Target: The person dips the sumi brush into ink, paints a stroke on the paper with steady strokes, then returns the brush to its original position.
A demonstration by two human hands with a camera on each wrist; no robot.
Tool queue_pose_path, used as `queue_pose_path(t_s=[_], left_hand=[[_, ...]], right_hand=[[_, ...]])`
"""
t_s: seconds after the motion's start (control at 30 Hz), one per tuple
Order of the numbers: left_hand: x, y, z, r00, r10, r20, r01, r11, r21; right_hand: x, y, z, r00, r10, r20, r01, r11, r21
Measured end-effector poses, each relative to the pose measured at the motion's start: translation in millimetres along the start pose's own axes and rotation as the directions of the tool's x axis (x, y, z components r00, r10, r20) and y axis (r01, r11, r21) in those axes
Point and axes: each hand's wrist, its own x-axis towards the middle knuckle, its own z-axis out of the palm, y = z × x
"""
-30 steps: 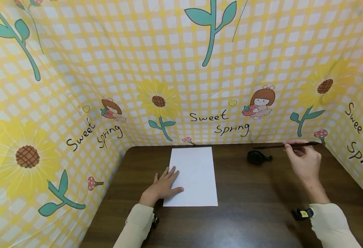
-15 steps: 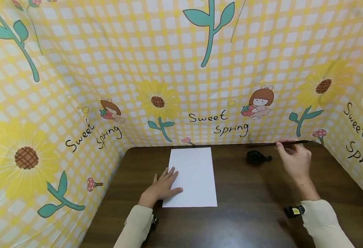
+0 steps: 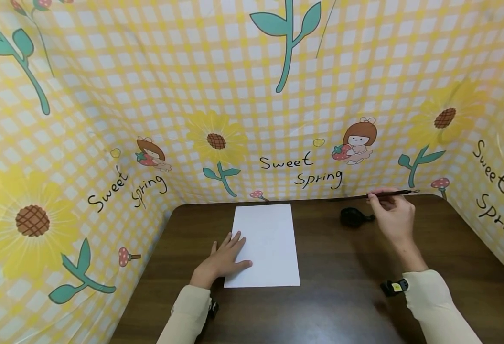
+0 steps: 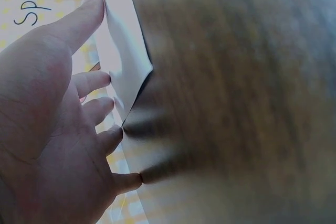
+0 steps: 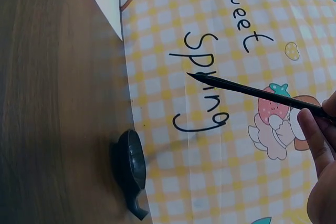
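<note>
A white sheet of paper (image 3: 271, 243) lies on the dark wooden table, left of centre in the head view. My left hand (image 3: 220, 262) rests on its left side, fingers spread; in the left wrist view the fingertips (image 4: 107, 103) touch the sheet, whose near corner bends up slightly. My right hand (image 3: 395, 219) pinches a dark writing brush (image 5: 252, 92) by the handle, held nearly level in the air with its pointed dark tip to the left. Below the brush sits a small black ink dish (image 3: 352, 217) with a stubby handle, just left of the right hand.
Behind and beside the table (image 3: 329, 267) hangs a yellow checked cloth (image 3: 243, 95) printed with flowers and "Sweet Spring". The table's back edge runs close behind the paper and dish. Each wrist wears a small black camera (image 3: 393, 287).
My right hand has moved left with the brush, closer to the ink dish. The left hand stays on the paper. The view has shifted slightly.
</note>
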Motion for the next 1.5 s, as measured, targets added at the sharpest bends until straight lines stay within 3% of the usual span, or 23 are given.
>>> queue_pose_path(t_s=[0.27, 0.6, 1.13, 1.37, 1.5], left_hand=[[-2.2, -1.0, 0.1, 1.0, -0.002, 0.005, 0.002, 1.0, 0.003], [-3.2, -1.1, 1.7, 1.0, -0.007, 0.005, 0.007, 1.0, 0.013], [-6.0, 2.8, -0.5, 1.0, -0.015, 0.014, 0.015, 1.0, 0.017], [-6.8, 3.3, -1.0, 1.0, -0.019, 0.015, 0.019, 1.0, 0.018], [-6.5, 2.3, -1.3, 1.0, -0.018, 0.015, 0.018, 1.0, 0.022]], right_hand=[[-4, -4, 12, 1.0, -0.002, 0.017, 0.002, 1.0, -0.002], [-8, -7, 26, 0.999, -0.017, 0.048, 0.013, 0.997, 0.08], [-14, -17, 45, 0.995, -0.022, 0.094, 0.015, 0.997, 0.076], [-14, -36, 52, 0.993, -0.044, 0.111, 0.035, 0.996, 0.08], [-14, -28, 57, 0.992, -0.04, 0.122, 0.033, 0.998, 0.062]])
